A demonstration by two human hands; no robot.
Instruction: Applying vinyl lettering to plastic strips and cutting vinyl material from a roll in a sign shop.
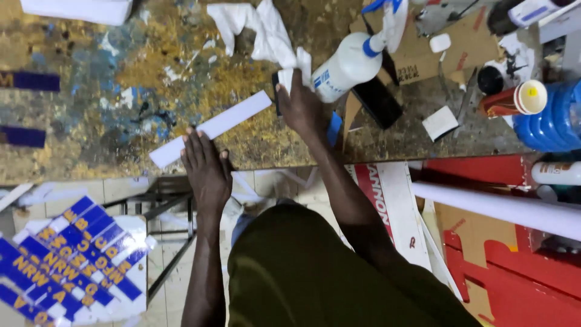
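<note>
A long white strip [233,118] lies slantwise on the paint-stained workbench [91,91]. My left hand [207,169] rests flat on the strip's near left end, fingers spread. My right hand [301,108] is just past the strip's far right end, closed on a crumpled white cloth [295,72] that sticks up above the fingers. More of the white cloth [254,27] trails away behind it. A white spray bottle [351,63] with a blue collar lies on its side right of that hand.
Brown cardboard [436,54], a black flat object [378,100], small white blocks [440,123], a red-and-white cup [514,100] and a blue ribbed bottle [554,118] crowd the bench's right. Blue and yellow sticker sheets [66,260] lie lower left. A white tube [502,209] and red boards sit lower right.
</note>
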